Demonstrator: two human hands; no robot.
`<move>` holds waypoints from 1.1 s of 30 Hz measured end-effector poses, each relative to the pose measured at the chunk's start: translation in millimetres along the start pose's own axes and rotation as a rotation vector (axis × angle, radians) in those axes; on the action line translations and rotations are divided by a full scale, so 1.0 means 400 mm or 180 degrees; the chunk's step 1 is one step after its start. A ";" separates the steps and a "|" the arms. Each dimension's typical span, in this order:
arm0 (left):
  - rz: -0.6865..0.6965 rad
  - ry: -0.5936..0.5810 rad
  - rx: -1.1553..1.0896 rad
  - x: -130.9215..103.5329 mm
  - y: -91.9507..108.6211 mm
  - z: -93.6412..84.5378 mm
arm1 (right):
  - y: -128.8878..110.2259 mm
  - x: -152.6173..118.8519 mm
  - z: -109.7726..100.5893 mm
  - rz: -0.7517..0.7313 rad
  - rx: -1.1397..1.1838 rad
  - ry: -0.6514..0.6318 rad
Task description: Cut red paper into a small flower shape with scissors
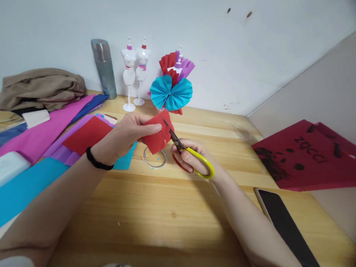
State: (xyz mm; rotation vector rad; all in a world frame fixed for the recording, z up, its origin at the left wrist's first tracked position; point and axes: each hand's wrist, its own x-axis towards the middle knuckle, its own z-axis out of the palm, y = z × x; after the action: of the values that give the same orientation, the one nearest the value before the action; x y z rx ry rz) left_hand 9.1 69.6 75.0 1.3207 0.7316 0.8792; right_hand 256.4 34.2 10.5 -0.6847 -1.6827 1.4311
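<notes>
My left hand (132, 132) pinches a small piece of red paper (155, 139) between thumb and fingers, holding it above the table. In my right hand (191, 152) is a pair of scissors (199, 161) with dark blades and yellow and red handles. The blades meet the right side of the paper, where the edge looks notched. Below the paper, a silver ring (164, 162) lies on the table with tiny blue scraps about it. Just behind stands a mannequin dressed in folded paper, with a blue pleated paper piece (171, 93) at its front.
Two white mini mannequins (129, 75) and a grey bottle (105, 69) stand by the wall. Colored paper sheets (83, 137) and a brown cloth (43, 89) cover the table's left. At right are a red paper bag (307, 159) and a phone (287, 228).
</notes>
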 end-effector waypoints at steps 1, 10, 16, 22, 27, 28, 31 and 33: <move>0.0005 0.0001 -0.0012 -0.001 0.001 0.001 | 0.000 0.000 0.000 0.0005 -0.0003 0.0000; 0.0044 -0.0053 -0.0026 -0.003 0.009 0.004 | 0.003 -0.001 -0.002 0.0056 -0.0019 -0.0036; -0.0010 -0.0059 -0.0017 -0.002 0.005 0.002 | 0.000 0.000 0.000 0.0045 -0.0034 0.0004; -0.0102 -0.0117 -0.0049 0.000 -0.004 -0.002 | -0.001 -0.001 0.000 0.0035 -0.0008 0.0041; -0.0113 -0.0064 -0.0057 0.000 -0.006 -0.002 | 0.001 -0.001 -0.001 -0.0008 -0.0013 0.0001; -0.0110 -0.0095 -0.0071 0.000 -0.006 -0.002 | 0.001 0.000 -0.001 -0.0016 -0.0014 -0.0006; -0.0126 -0.0199 -0.0119 0.001 -0.004 0.002 | 0.002 -0.001 -0.002 -0.0007 -0.0005 -0.0022; -0.0151 -0.0192 -0.0124 0.001 -0.004 0.004 | 0.001 -0.001 -0.002 -0.0011 0.0013 -0.0011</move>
State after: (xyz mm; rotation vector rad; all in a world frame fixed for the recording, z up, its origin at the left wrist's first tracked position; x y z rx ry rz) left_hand 10.8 69.0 73.8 1.2850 0.6929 0.8086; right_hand 257.0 34.4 10.1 -0.6770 -1.6824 1.4338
